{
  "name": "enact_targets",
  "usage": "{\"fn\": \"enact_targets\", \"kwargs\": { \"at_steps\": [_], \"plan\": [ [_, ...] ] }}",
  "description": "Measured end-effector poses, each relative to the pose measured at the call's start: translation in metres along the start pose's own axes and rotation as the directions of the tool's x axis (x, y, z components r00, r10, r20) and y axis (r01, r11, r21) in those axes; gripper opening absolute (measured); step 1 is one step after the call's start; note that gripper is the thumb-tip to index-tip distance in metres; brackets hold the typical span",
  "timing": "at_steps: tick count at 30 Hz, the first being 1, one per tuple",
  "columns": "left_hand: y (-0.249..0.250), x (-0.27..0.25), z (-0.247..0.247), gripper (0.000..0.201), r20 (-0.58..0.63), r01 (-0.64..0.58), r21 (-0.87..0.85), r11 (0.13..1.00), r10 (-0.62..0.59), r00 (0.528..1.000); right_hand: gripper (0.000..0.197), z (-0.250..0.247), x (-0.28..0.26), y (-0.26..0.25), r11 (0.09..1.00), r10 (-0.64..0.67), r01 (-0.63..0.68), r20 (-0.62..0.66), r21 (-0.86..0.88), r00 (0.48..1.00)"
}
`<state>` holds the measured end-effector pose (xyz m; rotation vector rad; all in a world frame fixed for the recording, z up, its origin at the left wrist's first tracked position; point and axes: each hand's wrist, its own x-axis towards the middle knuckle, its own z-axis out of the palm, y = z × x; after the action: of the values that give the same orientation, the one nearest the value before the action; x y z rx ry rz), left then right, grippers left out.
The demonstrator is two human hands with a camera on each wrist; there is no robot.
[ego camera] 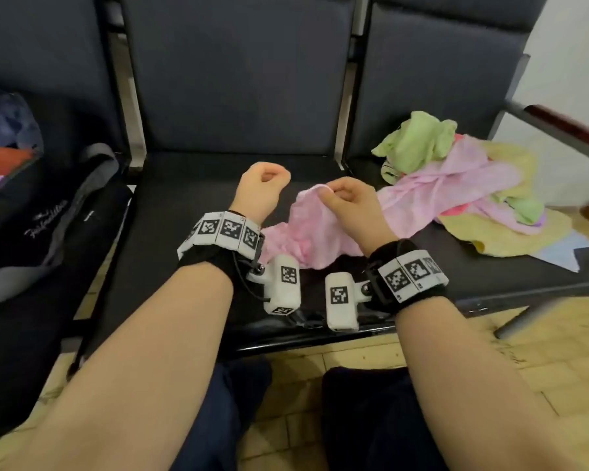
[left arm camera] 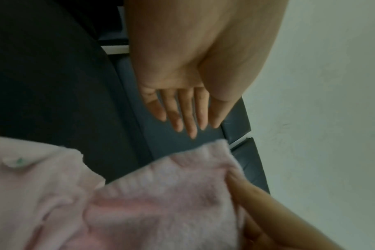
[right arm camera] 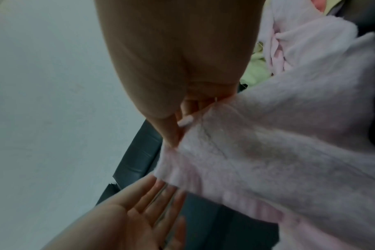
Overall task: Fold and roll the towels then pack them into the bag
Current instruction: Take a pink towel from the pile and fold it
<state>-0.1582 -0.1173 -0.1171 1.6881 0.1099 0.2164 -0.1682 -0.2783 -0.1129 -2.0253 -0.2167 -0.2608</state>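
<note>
A pink towel [ego camera: 296, 232] lies crumpled on the middle black seat [ego camera: 184, 215], trailing right toward a heap of towels. My right hand [ego camera: 323, 193] pinches its raised corner between thumb and fingers; the right wrist view shows that pinch [right arm camera: 182, 125] on the pink towel [right arm camera: 268, 152]. My left hand [ego camera: 269, 176] hovers just left of that corner, holding nothing. In the left wrist view the left hand [left arm camera: 182, 118] has straight fingers above the pink towel [left arm camera: 161, 194]. The black bag [ego camera: 31, 215] stands open on the left seat.
On the right seat lies a heap of loose towels: green [ego camera: 415, 144], lilac-pink [ego camera: 463, 185] and yellow [ego camera: 507, 236]. Orange and purple cloth shows inside the bag. Seat backs rise behind, a dark armrest [ego camera: 558, 127] is at the right, and tiled floor lies below.
</note>
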Motion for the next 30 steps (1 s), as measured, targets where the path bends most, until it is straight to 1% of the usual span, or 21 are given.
{"fn": "enact_targets", "kwargs": {
  "at_steps": [1, 3, 5, 6, 8, 10, 11, 12, 14, 17, 20, 21, 22, 24, 25, 26, 28, 30],
  "plan": [
    [0.006, -0.004, 0.002, 0.013, 0.062, -0.008, 0.007, 1.000, 0.008, 0.998, 0.005, 0.000, 0.002, -0.001, 1.000, 0.002, -0.002, 0.029, -0.015, 1.000],
    [0.011, -0.009, 0.006, 0.025, 0.173, -0.023, 0.024, 0.999, 0.019, 0.985, 0.004, -0.003, 0.005, -0.003, 0.999, -0.018, 0.020, 0.067, -0.027, 0.998],
    [0.013, -0.015, 0.010, 0.031, 0.250, -0.048, 0.063, 0.997, 0.031, 0.968, 0.004, -0.009, 0.006, -0.005, 0.999, -0.028, 0.030, 0.099, -0.012, 0.995],
    [0.012, -0.016, 0.010, 0.031, 0.282, -0.073, 0.086, 0.994, 0.046, 0.958, 0.005, -0.013, 0.004, -0.005, 1.000, -0.022, 0.021, 0.110, 0.012, 0.994],
    [0.011, -0.019, 0.008, 0.024, 0.353, -0.153, 0.161, 0.975, 0.088, 0.931, 0.006, -0.021, 0.002, -0.003, 0.999, -0.005, 0.000, 0.099, 0.051, 0.995],
    [0.010, -0.019, 0.006, 0.008, 0.362, -0.227, 0.202, 0.953, 0.143, 0.921, 0.007, -0.027, -0.001, 0.000, 0.998, 0.009, -0.014, 0.093, 0.053, 0.996],
    [0.010, -0.019, 0.005, 0.005, 0.337, -0.247, 0.195, 0.949, 0.172, 0.926, 0.007, -0.029, -0.003, 0.001, 0.998, 0.015, -0.021, 0.107, 0.057, 0.994],
    [0.010, -0.019, 0.005, 0.012, 0.298, -0.249, 0.174, 0.953, 0.190, 0.935, 0.006, -0.031, -0.004, 0.002, 0.998, 0.019, -0.027, 0.131, 0.054, 0.991],
    [0.014, -0.021, 0.006, 0.016, 0.219, -0.235, 0.090, 0.968, 0.211, 0.953, 0.010, -0.034, -0.006, 0.006, 0.999, 0.030, -0.032, 0.178, 0.009, 0.984],
    [0.021, -0.024, 0.008, 0.017, 0.167, -0.253, -0.004, 0.967, 0.250, 0.954, 0.017, -0.036, -0.007, 0.015, 0.994, 0.075, -0.059, 0.188, -0.089, 0.979],
    [0.028, -0.026, 0.005, 0.013, 0.084, -0.244, -0.087, 0.966, 0.252, 0.964, 0.024, -0.039, -0.009, 0.027, 0.976, 0.139, -0.101, 0.196, -0.191, 0.971],
    [0.029, -0.025, 0.003, 0.012, 0.047, -0.236, -0.112, 0.965, 0.243, 0.969, 0.023, -0.041, -0.010, 0.031, 0.966, 0.161, -0.113, 0.196, -0.233, 0.967],
    [0.030, -0.023, 0.001, 0.010, 0.004, -0.222, -0.129, 0.967, 0.224, 0.975, 0.018, -0.044, -0.009, 0.034, 0.956, 0.180, -0.128, 0.183, -0.265, 0.967],
    [0.029, -0.021, -0.004, 0.011, -0.110, -0.191, -0.166, 0.967, 0.174, 0.978, 0.007, -0.049, -0.009, 0.041, 0.947, 0.191, -0.154, 0.108, -0.282, 0.976],
    [0.028, -0.019, -0.007, 0.012, -0.178, -0.183, -0.178, 0.967, 0.151, 0.972, 0.007, -0.053, -0.008, 0.045, 0.946, 0.177, -0.156, 0.050, -0.284, 0.983],
    [0.028, -0.018, -0.009, 0.015, -0.241, -0.171, -0.183, 0.968, 0.124, 0.962, 0.011, -0.057, -0.007, 0.048, 0.945, 0.155, -0.153, -0.017, -0.289, 0.988],
    [0.026, -0.017, -0.014, 0.021, -0.369, -0.137, -0.163, 0.977, 0.069, 0.927, 0.017, -0.064, -0.005, 0.052, 0.941, 0.089, -0.130, -0.141, -0.313, 0.986],
    [0.019, -0.014, -0.017, 0.019, -0.466, -0.066, -0.107, 0.992, 0.009, 0.885, 0.016, -0.068, -0.004, 0.053, 0.933, 0.050, -0.121, -0.210, -0.338, 0.976]
  ]
}}
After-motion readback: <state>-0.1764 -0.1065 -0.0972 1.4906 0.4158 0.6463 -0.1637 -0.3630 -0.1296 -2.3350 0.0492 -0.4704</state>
